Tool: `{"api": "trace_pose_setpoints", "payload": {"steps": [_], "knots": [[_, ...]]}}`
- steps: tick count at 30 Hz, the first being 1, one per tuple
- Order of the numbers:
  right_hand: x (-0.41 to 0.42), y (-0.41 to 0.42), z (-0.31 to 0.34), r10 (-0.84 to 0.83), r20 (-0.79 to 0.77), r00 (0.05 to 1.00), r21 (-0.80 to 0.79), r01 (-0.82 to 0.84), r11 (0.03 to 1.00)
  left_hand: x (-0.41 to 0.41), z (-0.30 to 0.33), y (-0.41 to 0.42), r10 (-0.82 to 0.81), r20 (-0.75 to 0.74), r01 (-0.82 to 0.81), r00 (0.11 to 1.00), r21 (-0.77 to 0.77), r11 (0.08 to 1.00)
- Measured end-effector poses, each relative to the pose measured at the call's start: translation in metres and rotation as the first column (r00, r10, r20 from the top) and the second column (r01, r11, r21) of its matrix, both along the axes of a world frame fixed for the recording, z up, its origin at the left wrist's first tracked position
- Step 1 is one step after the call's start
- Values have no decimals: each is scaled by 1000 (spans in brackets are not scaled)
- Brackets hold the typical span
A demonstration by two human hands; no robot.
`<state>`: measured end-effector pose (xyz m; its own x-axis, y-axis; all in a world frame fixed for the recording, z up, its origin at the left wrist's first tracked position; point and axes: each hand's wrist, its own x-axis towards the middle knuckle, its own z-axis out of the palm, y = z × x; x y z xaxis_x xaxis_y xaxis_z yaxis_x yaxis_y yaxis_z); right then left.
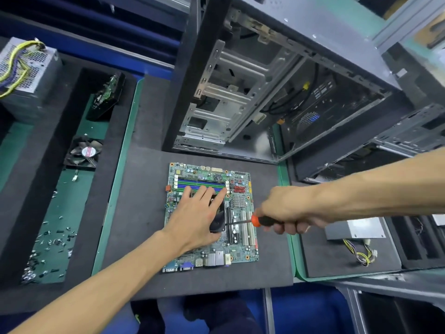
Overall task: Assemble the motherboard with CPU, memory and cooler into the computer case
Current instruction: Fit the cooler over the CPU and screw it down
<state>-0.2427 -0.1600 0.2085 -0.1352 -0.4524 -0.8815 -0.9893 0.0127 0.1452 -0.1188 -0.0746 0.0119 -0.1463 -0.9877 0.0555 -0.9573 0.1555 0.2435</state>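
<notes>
Dark foam worktop [144, 237]; motherboard [240, 249] flat at centre; left hand [195, 218] splayed, pressing black cooler [218, 221]; right hand [286, 210] clenched around screwdriver [262, 220], tip at cooler; open case [277, 80] along far edge.

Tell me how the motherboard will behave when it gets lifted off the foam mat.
The motherboard is a thin flat board, so probably stiff but slightly flexible. The cooler under the left hand likely makes it centre-heavy. Exposed components suggest gripping the edges.
</notes>
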Motion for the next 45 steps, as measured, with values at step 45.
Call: {"api": "trace_pose_setpoints", "payload": {"steps": [45], "knots": [[-9, 9, -6, -263, 116, 958, 208, 236, 949, 4, 1, 1, 14, -7, -14, 1000, 2, 1000]]}}
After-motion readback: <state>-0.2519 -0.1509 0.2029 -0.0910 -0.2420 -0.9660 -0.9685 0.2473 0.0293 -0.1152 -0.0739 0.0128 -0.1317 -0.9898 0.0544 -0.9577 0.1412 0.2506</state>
